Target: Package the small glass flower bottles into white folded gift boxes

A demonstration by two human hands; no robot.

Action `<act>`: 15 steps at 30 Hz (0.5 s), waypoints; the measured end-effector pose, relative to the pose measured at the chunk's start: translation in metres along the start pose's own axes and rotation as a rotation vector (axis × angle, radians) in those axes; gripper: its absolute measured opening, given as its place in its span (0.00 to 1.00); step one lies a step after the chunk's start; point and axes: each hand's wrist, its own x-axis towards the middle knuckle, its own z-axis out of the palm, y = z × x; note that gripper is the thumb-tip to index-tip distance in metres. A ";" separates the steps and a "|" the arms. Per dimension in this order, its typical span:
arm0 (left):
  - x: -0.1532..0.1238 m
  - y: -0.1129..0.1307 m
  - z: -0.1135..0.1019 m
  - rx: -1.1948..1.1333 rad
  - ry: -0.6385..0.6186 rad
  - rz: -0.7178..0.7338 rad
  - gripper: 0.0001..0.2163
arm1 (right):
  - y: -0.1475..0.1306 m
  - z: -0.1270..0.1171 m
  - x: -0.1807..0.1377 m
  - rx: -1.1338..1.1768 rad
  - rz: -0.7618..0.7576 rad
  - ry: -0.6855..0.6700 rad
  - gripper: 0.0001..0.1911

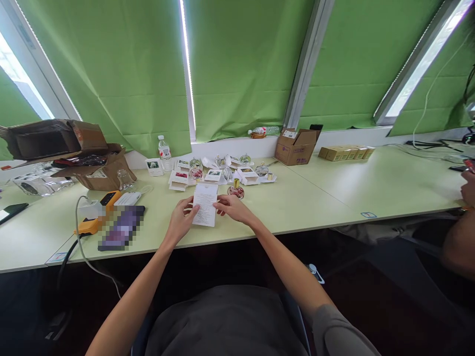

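Between my hands is a small white box (205,205) with rows of printed text on the side facing me and a flap at its top. My left hand (182,217) grips its left edge, thumb on the printed side. On the right edge, my right hand (232,207) pinches it with bent fingers. Just behind my right hand stands a round glass bottle (236,191) with reddish contents and a gold cap. Farther back lie several opened white boxes, such as one with a red picture (180,179), among round glass bottles (261,170).
Left on the table (304,202) are a phone (122,227), an orange device (110,199), cables and torn cardboard boxes (100,173). A brown carton (297,146), yellowish small boxes (345,153) and water bottles (164,148) stand toward the back. Another person's hand (468,185) shows at far right.
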 end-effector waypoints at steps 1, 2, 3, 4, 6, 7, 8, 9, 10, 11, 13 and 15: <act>0.000 0.000 0.000 -0.004 0.002 -0.006 0.20 | -0.001 0.000 0.000 -0.003 -0.002 -0.005 0.16; 0.000 0.001 0.000 -0.013 0.003 -0.012 0.19 | -0.001 -0.001 0.000 -0.006 -0.003 -0.009 0.16; -0.001 0.001 0.000 -0.029 -0.002 -0.014 0.19 | -0.002 -0.001 0.000 -0.008 -0.001 -0.012 0.17; -0.001 0.002 0.001 -0.051 -0.010 -0.013 0.19 | -0.002 -0.001 0.000 -0.010 0.002 -0.013 0.17; -0.002 0.004 0.002 -0.095 -0.027 -0.001 0.18 | -0.002 -0.002 0.000 -0.017 0.011 -0.010 0.17; -0.002 0.005 0.003 -0.105 -0.031 0.005 0.18 | -0.001 -0.002 0.000 -0.022 0.013 -0.009 0.17; -0.003 0.006 0.003 -0.107 -0.030 0.008 0.18 | -0.001 -0.003 0.000 -0.028 0.013 -0.007 0.17; -0.003 0.007 0.003 -0.104 -0.029 0.011 0.19 | -0.001 -0.003 0.000 -0.034 0.010 -0.004 0.17; -0.004 0.008 0.003 -0.097 -0.029 0.012 0.19 | -0.001 -0.004 0.000 -0.039 0.004 0.000 0.17; -0.004 0.009 0.003 -0.090 -0.029 0.015 0.20 | -0.002 -0.004 -0.001 -0.044 -0.004 0.006 0.17; -0.005 0.010 0.003 -0.076 -0.021 0.027 0.22 | -0.003 -0.005 -0.001 -0.048 -0.020 0.022 0.17; -0.005 0.010 0.003 -0.052 -0.013 0.044 0.23 | -0.004 -0.004 -0.001 -0.051 -0.037 0.038 0.17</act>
